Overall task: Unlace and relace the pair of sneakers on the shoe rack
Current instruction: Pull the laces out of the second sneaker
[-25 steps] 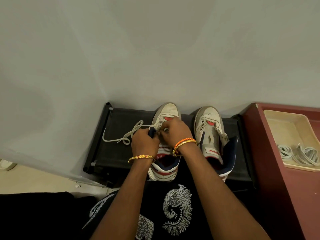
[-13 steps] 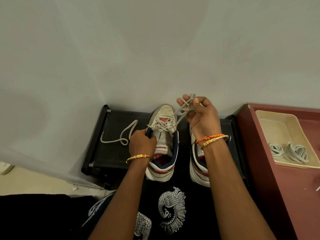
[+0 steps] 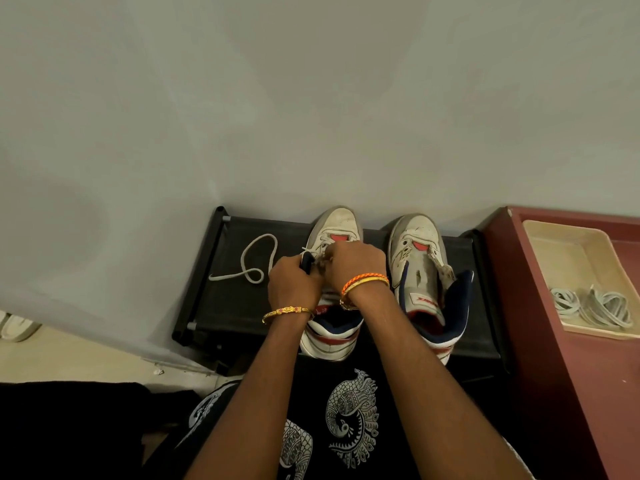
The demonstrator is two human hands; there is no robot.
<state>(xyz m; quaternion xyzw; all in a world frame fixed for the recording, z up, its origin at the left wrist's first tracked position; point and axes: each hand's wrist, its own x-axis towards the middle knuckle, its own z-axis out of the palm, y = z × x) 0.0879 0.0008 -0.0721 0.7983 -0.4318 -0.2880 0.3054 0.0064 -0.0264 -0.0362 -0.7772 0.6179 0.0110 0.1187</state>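
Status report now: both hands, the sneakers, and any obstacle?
Left hand grips left sneaker collar; right hand pinches lace at eyelets. Lace tail loose on rack. Right sneaker unlaced. Nothing in the way.

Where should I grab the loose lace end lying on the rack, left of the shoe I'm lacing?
Probably pinch the loose lace end at its free tip, the straight stretch at the far left of the shoe rack. Come from above: it lies flat on the black shelf, and the tip is clear of the loop beside it and of both hands.

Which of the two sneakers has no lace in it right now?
The right sneaker, its tongue bare and flopped open. The left sneaker, under both hands, has its lace trailing onto the rack.
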